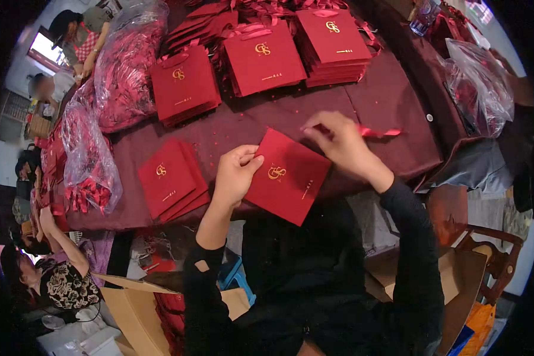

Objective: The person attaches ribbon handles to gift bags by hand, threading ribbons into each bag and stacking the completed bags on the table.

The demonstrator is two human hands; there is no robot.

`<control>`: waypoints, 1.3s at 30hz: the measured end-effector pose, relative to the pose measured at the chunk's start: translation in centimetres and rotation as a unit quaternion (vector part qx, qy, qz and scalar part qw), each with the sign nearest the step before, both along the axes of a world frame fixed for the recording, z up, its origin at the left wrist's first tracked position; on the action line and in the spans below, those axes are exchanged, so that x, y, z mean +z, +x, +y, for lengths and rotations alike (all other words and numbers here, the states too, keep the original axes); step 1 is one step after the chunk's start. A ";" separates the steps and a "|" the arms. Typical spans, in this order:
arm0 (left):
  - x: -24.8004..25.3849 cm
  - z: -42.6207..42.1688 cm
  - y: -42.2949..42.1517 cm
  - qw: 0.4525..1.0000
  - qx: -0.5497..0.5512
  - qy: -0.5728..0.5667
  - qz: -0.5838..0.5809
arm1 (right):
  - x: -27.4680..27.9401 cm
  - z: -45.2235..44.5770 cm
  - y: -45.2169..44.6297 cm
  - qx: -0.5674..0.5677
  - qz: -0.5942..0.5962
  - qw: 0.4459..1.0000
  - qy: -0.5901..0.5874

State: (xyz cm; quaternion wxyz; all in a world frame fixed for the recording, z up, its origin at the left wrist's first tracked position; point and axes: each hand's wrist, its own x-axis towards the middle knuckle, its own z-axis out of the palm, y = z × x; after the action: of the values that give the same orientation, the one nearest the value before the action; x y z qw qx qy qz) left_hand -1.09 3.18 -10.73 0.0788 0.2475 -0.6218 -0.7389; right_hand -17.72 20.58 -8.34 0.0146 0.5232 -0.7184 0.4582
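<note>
Dark maroon cloth covers the table (391, 89), with tiny red specks scattered over it. Closest to the camera, below the table edge, there's a cardboard box (133, 314) on the left and a bit of blue plastic (238, 283) beside it. Just above that, at the table's near edge, is a red gift bag (293, 178) with a gold logo, tilted. Left hand (236, 175) has it pinched by one edge, thumb on the front. Right hand (344, 142) hovers by the opposite side, fingers bent and kinda blurry, so can't tell if it's gripping anything. Red ribbon (382, 132) pokes out just beside it. Over to the left is a small fanned pile of bags (169, 184). Further back, three stacks of matching bags (264, 59) sit next to a big clear sack (130, 65) of red stuff. Way off left, a person in a checked apron (89, 44).
</note>
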 end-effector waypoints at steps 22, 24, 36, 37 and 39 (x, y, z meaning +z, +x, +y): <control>-0.5 1.4 0.3 0.997 0.050 -0.050 0.035 | -0.7 -3.9 4.9 -0.052 -0.192 0.970 0.139; -0.9 1.7 0.2 0.995 0.055 -0.078 0.040 | -0.5 -4.3 4.4 -0.051 -0.198 0.969 0.142; -1.0 1.6 0.3 0.985 0.035 -0.146 0.080 | -0.8 -5.6 3.5 -0.028 -0.172 0.971 0.162; -1.0 1.6 0.4 0.986 0.038 -0.150 0.061 | -1.0 -5.6 3.9 -0.028 -0.172 0.971 0.162; -1.4 1.6 0.5 0.986 0.043 -0.154 0.043 | -1.5 -5.6 4.5 -0.042 -0.156 0.974 0.156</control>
State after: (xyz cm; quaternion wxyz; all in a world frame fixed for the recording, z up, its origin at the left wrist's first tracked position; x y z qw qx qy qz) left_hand -0.61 4.74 -12.13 0.1746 0.2265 -0.7131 -0.6401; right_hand -13.24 15.02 -9.79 -0.1602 0.4102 -0.7958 0.4156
